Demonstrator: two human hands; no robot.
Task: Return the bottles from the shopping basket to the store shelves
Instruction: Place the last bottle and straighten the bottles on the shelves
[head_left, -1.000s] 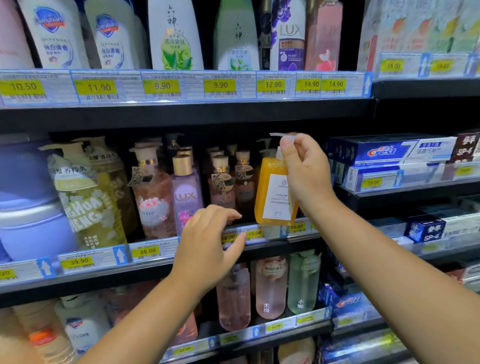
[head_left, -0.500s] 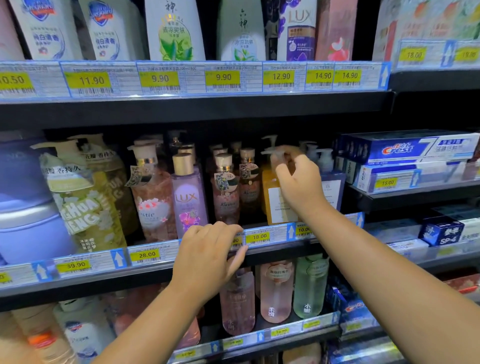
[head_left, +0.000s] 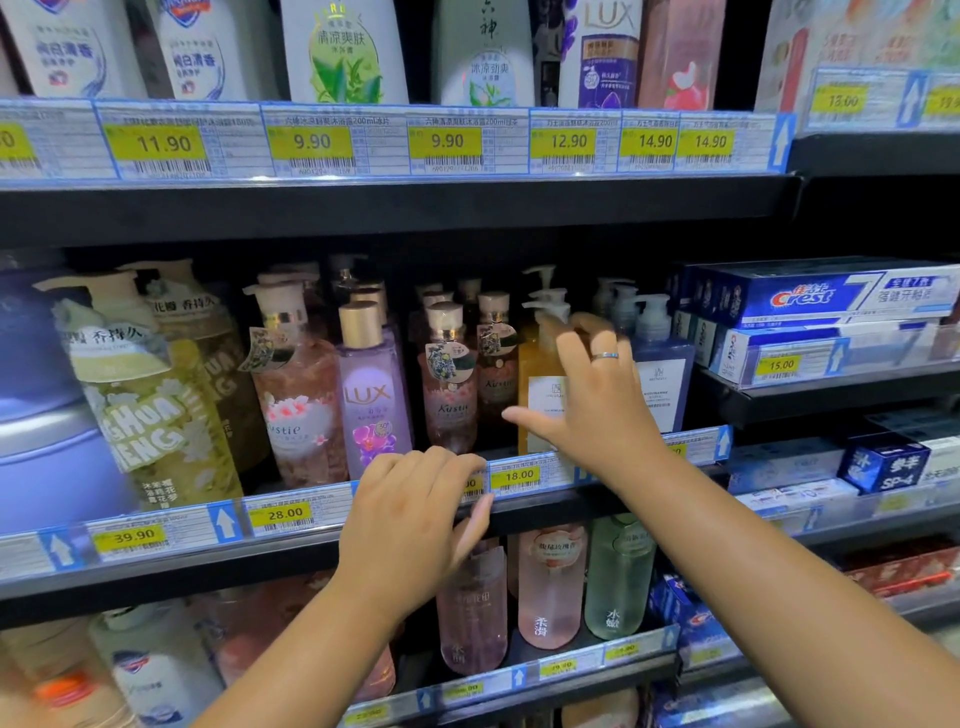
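Black shelves (head_left: 395, 208) w/ yellow price tags (head_left: 311, 143); toothpaste boxes (head_left: 831, 296) rt side.

LUX on purple bottle (head_left: 371, 415), Crest on toothpaste box (head_left: 727, 299)

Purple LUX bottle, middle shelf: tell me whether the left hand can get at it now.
Probably yes. The purple LUX bottle stands at the front of its row, nothing before it; the left hand grips the shelf edge just below it.
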